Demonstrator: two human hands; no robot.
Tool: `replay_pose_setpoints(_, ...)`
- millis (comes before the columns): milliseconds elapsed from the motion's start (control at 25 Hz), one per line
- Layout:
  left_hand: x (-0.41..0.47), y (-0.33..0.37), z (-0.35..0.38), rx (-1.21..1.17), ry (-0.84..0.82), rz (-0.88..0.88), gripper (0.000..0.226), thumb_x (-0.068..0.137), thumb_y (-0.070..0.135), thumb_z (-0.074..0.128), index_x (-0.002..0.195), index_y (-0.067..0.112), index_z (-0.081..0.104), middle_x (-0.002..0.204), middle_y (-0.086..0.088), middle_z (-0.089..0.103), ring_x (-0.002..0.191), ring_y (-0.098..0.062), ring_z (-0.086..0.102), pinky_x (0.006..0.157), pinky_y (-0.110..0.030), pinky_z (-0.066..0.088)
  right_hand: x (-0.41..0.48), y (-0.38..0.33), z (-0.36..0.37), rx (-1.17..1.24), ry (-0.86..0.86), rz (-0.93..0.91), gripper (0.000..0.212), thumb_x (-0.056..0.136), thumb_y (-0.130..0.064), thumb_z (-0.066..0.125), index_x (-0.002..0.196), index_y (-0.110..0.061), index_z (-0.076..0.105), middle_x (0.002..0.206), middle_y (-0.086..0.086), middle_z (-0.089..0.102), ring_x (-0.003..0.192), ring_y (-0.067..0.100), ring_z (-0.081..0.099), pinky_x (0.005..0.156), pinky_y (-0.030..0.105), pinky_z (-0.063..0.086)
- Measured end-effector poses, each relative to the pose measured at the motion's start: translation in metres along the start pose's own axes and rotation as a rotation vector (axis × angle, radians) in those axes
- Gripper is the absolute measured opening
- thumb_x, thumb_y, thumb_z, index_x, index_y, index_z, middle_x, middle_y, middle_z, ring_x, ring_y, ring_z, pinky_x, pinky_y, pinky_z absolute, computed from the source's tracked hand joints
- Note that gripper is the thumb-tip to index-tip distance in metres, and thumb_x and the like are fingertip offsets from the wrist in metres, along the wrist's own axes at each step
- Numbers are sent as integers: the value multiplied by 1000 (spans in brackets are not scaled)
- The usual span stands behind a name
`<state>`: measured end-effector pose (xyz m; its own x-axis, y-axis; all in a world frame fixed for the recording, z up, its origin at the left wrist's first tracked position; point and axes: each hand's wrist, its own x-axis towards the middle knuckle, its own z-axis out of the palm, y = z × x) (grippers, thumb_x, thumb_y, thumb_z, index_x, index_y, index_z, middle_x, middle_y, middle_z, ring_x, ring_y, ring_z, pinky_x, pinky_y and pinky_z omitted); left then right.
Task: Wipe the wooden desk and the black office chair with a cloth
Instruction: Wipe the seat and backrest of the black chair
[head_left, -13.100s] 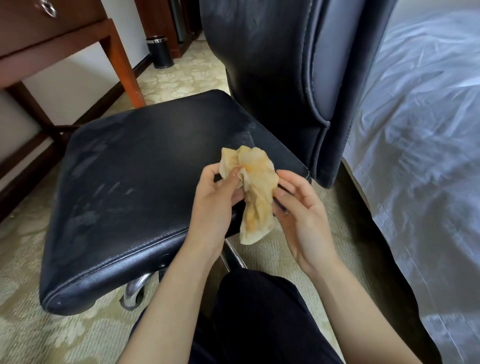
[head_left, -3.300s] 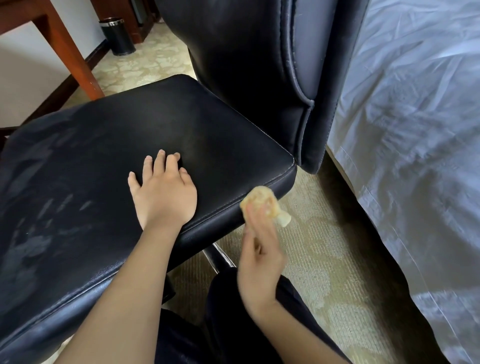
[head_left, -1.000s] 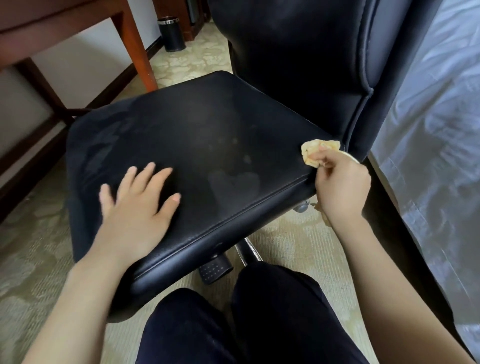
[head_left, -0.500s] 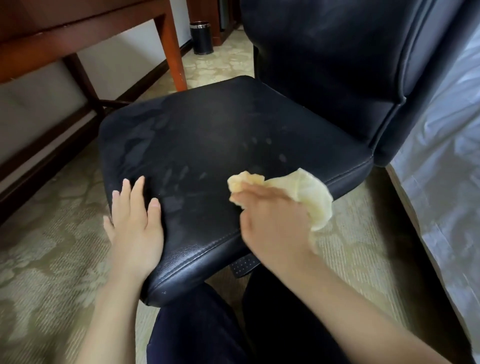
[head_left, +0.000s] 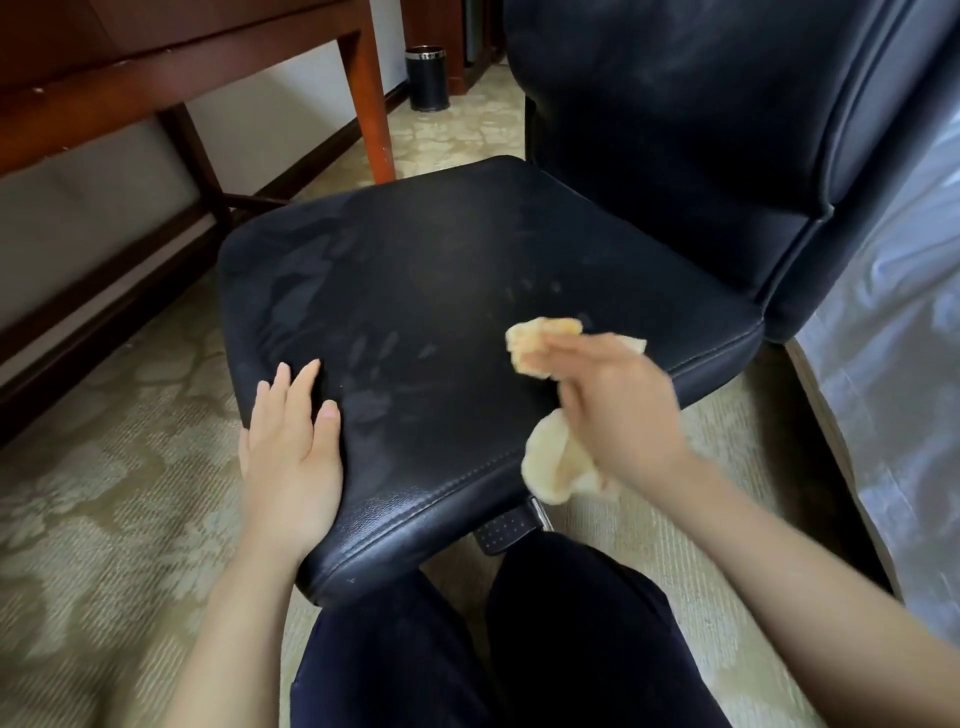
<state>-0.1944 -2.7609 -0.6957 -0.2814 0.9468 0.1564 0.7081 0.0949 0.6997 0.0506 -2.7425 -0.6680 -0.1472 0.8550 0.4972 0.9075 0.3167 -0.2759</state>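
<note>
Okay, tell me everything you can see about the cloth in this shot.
The cloth is a pale yellow rag, thin, soft-looking and crumpled. The right hand grips it bunched up. One wad sticks out past the fingers above the black chair seat, and a looser fold hangs below the palm at the seat's front edge. It is motion-blurred, so I cannot tell whether it actually presses on the leather.

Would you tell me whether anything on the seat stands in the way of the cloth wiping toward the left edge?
Only the left hand, resting flat on the seat's near left corner. Between it and the cloth in the right hand, nothing else shows on the seat.
</note>
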Motion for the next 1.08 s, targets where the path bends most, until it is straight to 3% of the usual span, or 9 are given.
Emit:
replay_pose_setpoints(160,-8,5,7,25,13,-12,45,101,26,31,146,24,31,158,-1,15,146,-17,3,117,-47,7,44,71,-2,-64,-105,271,50,84,-1,41,113,-33,67,120,1,63,103,27,57,81,40,50)
replay_pose_setpoints(360,-22,17,19,47,55,-39,45,101,27,30,145,26,32,158,-1,14,146,-18,2,117,-46,3,71,100,9,-83,-36,392,43,84,3,41,113,-16,65,112,13,60,106,35,51,89,41,45)
replay_pose_setpoints(600,-31,22,27,17,97,-52,42,101,26,26,143,27,35,158,0,15,146,-17,2,117,-46,1,50,57,9,97,-100,112,36,79,9,43,101,-3,69,94,19,66,91,41,56,85,46,43)
replay_pose_setpoints(720,-31,21,26,11,99,-54,42,102,25,27,142,28,36,158,1,15,146,-16,2,118,-45,1,23,14,11,64,-197,-70,37,69,-5,53,102,-8,68,109,8,64,96,38,59,90,50,45)
replay_pose_setpoints(800,-30,21,25,9,98,-55,42,101,24,27,142,28,36,158,1,16,146,-16,2,118,-44,1,0,-14,16,172,-215,-201,34,79,-16,54,109,-9,69,122,6,61,108,31,57,98,43,40)
replay_pose_setpoints(880,-28,21,23,16,92,-49,42,101,23,27,142,27,37,158,0,16,146,-17,3,117,-45,3,-29,-41,23,373,-147,-325,35,88,-30,58,110,-6,69,123,8,62,106,20,50,95,35,41)
replay_pose_setpoints(920,-28,20,22,17,89,-41,42,102,23,28,142,27,37,158,-1,17,146,-18,4,117,-46,5,-46,-52,29,414,-80,-374,30,84,-22,68,109,-6,69,123,6,61,103,17,46,92,35,43)
replay_pose_setpoints(1000,-27,19,20,15,85,-18,41,102,22,28,142,25,38,158,-3,17,146,-19,5,116,-49,7,-73,-65,44,369,80,-458,26,84,-6,67,110,-10,69,124,-1,61,99,18,48,88,33,47)
replay_pose_setpoints(1080,-27,18,19,20,88,-5,41,102,22,28,142,24,38,157,-4,18,146,-20,6,116,-50,8,-83,-59,53,272,241,-577,25,87,-5,66,108,-16,72,119,-5,66,93,21,58,82,33,51)
